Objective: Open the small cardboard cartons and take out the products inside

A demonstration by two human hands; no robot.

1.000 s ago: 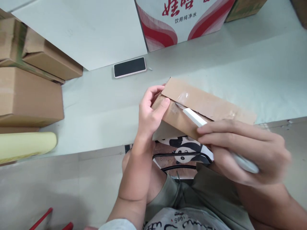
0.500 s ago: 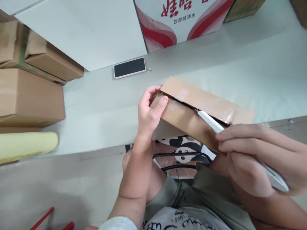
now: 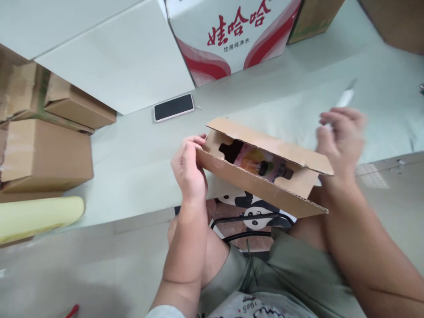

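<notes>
A small brown cardboard box (image 3: 258, 187) rests above my lap with its top flaps parted. Inside it shows a colourful packet (image 3: 261, 165) with pink and orange print. My left hand (image 3: 188, 170) grips the box's left end, fingers curled over the edge. My right hand (image 3: 341, 137) is raised beyond the box's right end, blurred by motion, fingers closed on a white utility knife (image 3: 344, 98) that points up and away.
A phone (image 3: 174, 107) lies face up on the pale floor behind the box. A red-and-white printed carton (image 3: 232, 35) stands at the back. Brown cartons (image 3: 46, 150) are stacked at left, above a yellow roll (image 3: 39, 216). A panda-print item (image 3: 255, 210) lies under the box.
The knife has left the box's taped seam and my right hand has lifted up and right with it. The flaps have parted, showing the packet inside. The view has shifted slightly.
</notes>
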